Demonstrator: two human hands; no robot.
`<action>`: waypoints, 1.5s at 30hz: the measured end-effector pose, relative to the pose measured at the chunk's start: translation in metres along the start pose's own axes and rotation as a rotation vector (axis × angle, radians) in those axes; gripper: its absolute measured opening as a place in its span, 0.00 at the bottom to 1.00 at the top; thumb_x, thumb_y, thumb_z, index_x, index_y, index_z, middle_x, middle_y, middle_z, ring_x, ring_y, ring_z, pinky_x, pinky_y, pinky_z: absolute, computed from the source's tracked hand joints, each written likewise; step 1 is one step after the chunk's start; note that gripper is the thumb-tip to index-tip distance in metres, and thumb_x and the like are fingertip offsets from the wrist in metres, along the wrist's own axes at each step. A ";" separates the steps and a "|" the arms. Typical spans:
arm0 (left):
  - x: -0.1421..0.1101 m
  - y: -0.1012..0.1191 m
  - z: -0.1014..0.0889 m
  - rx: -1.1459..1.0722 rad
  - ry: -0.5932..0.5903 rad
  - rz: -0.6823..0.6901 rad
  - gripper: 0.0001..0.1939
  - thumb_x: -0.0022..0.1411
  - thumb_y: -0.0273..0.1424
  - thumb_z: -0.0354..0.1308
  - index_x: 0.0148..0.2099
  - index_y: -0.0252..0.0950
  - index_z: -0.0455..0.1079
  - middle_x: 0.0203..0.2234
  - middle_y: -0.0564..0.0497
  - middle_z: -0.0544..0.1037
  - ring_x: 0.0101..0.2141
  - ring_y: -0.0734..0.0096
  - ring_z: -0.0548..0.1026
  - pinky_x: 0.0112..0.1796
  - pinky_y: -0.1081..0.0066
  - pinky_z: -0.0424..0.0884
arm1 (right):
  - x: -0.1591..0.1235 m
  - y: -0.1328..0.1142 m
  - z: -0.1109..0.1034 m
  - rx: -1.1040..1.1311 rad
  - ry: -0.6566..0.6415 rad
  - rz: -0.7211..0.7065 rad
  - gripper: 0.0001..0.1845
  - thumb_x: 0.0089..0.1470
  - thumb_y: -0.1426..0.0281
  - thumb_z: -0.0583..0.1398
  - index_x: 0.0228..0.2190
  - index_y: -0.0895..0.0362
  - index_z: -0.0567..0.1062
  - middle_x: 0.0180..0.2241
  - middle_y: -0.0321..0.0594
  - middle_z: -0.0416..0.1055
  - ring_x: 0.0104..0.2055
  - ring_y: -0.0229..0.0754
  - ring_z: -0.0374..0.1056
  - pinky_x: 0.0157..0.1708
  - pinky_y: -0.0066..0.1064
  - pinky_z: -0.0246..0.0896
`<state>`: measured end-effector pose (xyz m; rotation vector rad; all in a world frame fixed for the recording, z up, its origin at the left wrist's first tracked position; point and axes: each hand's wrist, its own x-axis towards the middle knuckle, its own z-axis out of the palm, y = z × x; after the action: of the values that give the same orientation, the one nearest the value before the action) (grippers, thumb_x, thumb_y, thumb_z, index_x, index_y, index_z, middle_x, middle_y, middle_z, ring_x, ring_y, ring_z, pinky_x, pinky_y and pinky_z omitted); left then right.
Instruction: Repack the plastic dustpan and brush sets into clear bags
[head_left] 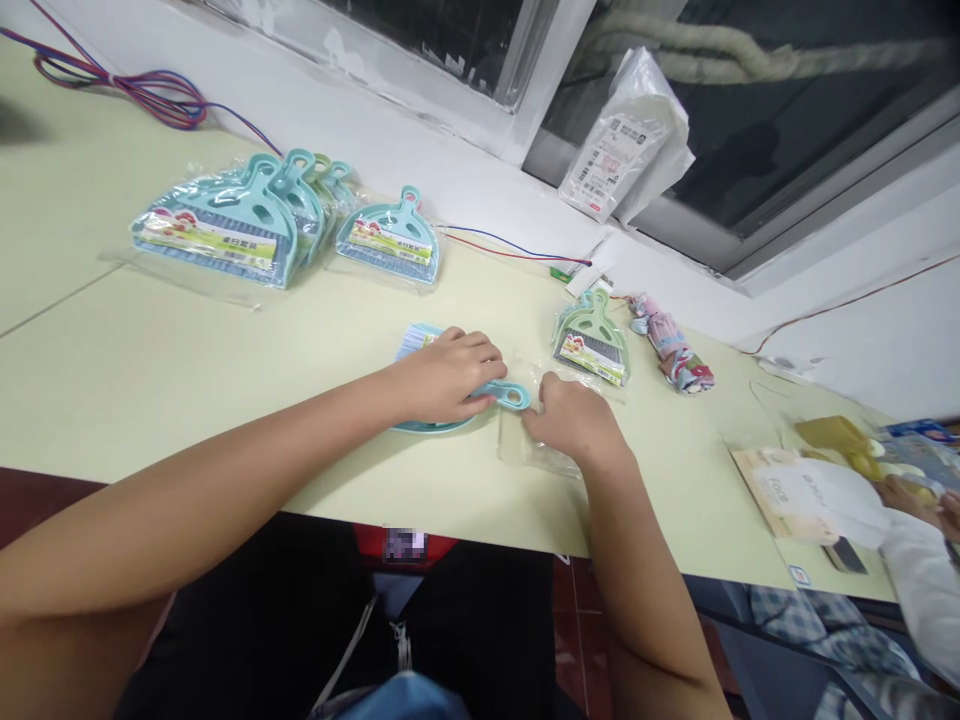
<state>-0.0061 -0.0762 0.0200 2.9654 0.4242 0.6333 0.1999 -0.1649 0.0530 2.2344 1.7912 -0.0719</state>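
Note:
My left hand [447, 375] lies over a light blue mini dustpan set [510, 394] on the pale yellow table [187, 370], its fingers curled round the body near the handle. My right hand [571, 418] is closed in a pinch on the mouth of a clear plastic bag [536, 455], just right of the dustpan's handle loop. The handle tip sits at the bag's opening. Most of the dustpan is hidden under my left hand.
A pile of bagged blue dustpan sets [225, 225] lies at the back left, one more [390, 240] beside it, and a green one [592, 340] near my right hand. A rolled cloth [671, 345], wires [135, 90], and another person's hand [926, 500] with packets are at the right.

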 end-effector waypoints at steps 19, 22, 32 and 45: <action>0.000 0.002 0.004 0.007 -0.043 -0.030 0.18 0.72 0.42 0.51 0.53 0.35 0.72 0.48 0.40 0.79 0.52 0.51 0.72 0.51 0.56 0.60 | -0.008 -0.004 -0.003 0.214 0.136 -0.179 0.07 0.56 0.70 0.56 0.39 0.53 0.68 0.32 0.39 0.74 0.32 0.43 0.67 0.29 0.31 0.45; -0.001 -0.002 -0.002 0.000 -0.039 -0.047 0.20 0.73 0.43 0.50 0.54 0.35 0.72 0.49 0.40 0.79 0.53 0.51 0.71 0.51 0.56 0.60 | -0.009 -0.007 -0.003 0.238 0.163 -0.194 0.06 0.57 0.69 0.56 0.39 0.53 0.68 0.31 0.40 0.74 0.31 0.43 0.66 0.29 0.31 0.45; -0.017 -0.044 -0.033 -0.046 -0.013 -0.354 0.28 0.70 0.48 0.52 0.60 0.32 0.70 0.55 0.38 0.76 0.57 0.48 0.70 0.55 0.56 0.63 | -0.008 -0.011 -0.001 0.230 0.221 -0.223 0.04 0.58 0.71 0.56 0.37 0.54 0.69 0.31 0.39 0.75 0.31 0.43 0.66 0.29 0.32 0.45; 0.019 -0.001 -0.002 0.000 -0.137 -0.142 0.11 0.61 0.37 0.58 0.40 0.38 0.77 0.33 0.43 0.82 0.45 0.50 0.74 0.48 0.53 0.58 | -0.005 -0.011 0.004 0.229 0.276 -0.256 0.04 0.58 0.71 0.56 0.37 0.53 0.69 0.31 0.39 0.75 0.31 0.43 0.68 0.30 0.31 0.47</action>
<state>0.0093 -0.0701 0.0286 2.9217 0.6158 0.4132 0.1885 -0.1686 0.0487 2.2398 2.3180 -0.0207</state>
